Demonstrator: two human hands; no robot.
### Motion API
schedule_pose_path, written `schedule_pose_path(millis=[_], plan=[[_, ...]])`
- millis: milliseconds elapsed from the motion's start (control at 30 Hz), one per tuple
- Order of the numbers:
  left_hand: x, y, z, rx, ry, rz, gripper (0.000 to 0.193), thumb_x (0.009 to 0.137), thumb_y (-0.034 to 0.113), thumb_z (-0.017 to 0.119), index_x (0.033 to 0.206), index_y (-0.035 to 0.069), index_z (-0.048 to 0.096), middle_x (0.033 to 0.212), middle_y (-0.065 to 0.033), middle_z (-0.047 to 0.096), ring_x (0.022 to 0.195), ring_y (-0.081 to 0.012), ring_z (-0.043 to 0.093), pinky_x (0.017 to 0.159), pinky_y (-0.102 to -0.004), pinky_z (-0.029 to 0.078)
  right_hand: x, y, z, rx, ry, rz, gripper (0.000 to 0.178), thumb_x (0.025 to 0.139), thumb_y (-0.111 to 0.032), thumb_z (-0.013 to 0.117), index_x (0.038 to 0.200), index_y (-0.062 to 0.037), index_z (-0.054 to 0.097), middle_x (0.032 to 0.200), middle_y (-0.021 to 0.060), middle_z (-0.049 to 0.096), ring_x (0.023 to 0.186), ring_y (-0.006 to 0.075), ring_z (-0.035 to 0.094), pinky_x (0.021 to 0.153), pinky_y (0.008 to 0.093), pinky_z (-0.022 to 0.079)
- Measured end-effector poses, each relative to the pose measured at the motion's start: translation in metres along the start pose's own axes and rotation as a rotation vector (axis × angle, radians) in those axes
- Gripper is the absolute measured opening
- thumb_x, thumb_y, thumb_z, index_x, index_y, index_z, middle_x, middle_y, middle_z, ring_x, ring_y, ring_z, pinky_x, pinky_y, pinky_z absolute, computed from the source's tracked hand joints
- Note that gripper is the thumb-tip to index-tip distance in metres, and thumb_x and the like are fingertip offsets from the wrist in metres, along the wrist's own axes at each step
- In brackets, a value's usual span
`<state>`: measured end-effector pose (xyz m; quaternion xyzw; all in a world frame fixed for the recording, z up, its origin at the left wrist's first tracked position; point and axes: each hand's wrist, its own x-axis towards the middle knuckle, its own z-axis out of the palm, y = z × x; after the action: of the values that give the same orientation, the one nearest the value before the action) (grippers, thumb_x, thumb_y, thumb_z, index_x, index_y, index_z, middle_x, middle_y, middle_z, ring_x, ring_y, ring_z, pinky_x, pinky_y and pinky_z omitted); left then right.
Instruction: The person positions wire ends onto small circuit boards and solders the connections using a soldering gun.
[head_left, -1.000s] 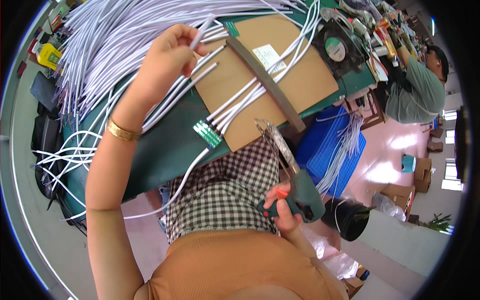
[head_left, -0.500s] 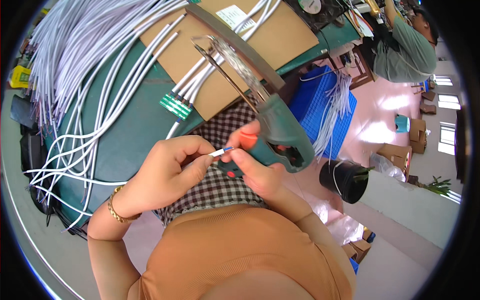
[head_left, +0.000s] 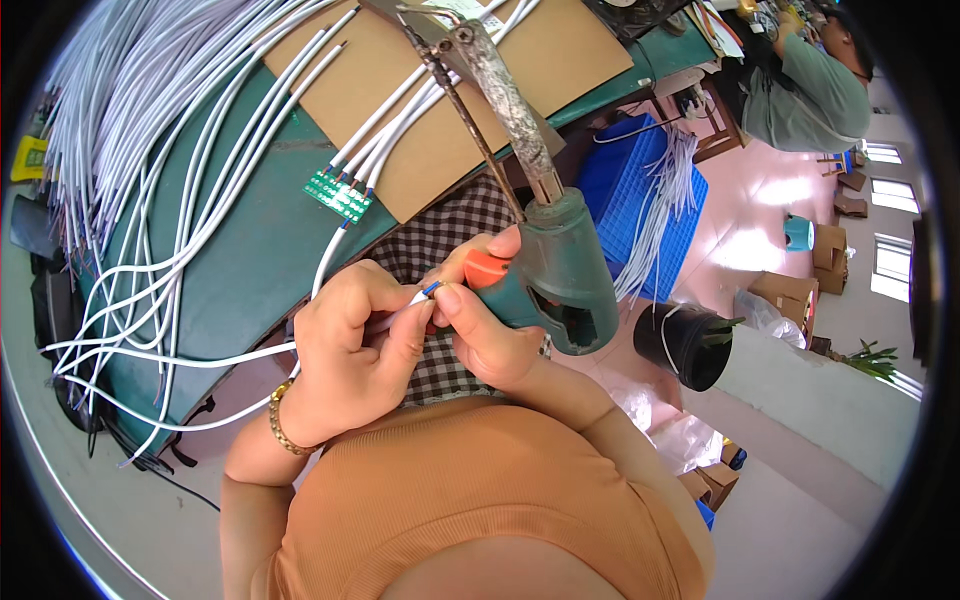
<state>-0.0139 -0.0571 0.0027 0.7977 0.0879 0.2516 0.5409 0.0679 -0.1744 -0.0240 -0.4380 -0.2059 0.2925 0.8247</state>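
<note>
My left hand (head_left: pixel 350 340) pinches a white cable (head_left: pixel 417 299) near its stripped end, where blue wire insulation (head_left: pixel 432 288) shows. At that end, the thumb and forefinger of my right hand (head_left: pixel 490 345) meet the fine wire tips. The same right hand grips a dark green soldering gun (head_left: pixel 565 265) with an orange trigger (head_left: pixel 485 268). Its worn metal rods point up and away over the table. Beyond the left hand, a small green circuit board (head_left: pixel 340 196) has several white cables attached on its far side and one on its near side.
A large bundle of white cables (head_left: pixel 150 120) covers the green table (head_left: pixel 240 270) at left. Brown cardboard (head_left: pixel 410 165) lies under some cables. To the right are a blue crate (head_left: pixel 640 230) with more cables and a black bucket (head_left: pixel 685 350). A person (head_left: pixel 810 95) sits at far right.
The wire end and both hands have come closer together, the right fingers now on the blue insulation. The soldering gun has turned more upright. The board appears shifted left and up.
</note>
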Motion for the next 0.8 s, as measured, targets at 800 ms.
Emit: schedule_pose_path(millis=[800], plan=[[0.025,-0.035,-0.029,0.436,0.234,-0.322,0.016,0.070,-0.001,0.064,0.065,0.001,0.049,0.056,-0.0036,0.048,0.049,-0.0081,0.041,0.046,-0.0225,0.035,-0.031,-0.042,-0.047,-0.789,-0.320,0.172,0.031,0.077,0.001,0.059,0.108,-0.0027,0.057,0.085,0.0068,0.060,0.072,0.0170,0.059,0.064,0.0277,0.049]])
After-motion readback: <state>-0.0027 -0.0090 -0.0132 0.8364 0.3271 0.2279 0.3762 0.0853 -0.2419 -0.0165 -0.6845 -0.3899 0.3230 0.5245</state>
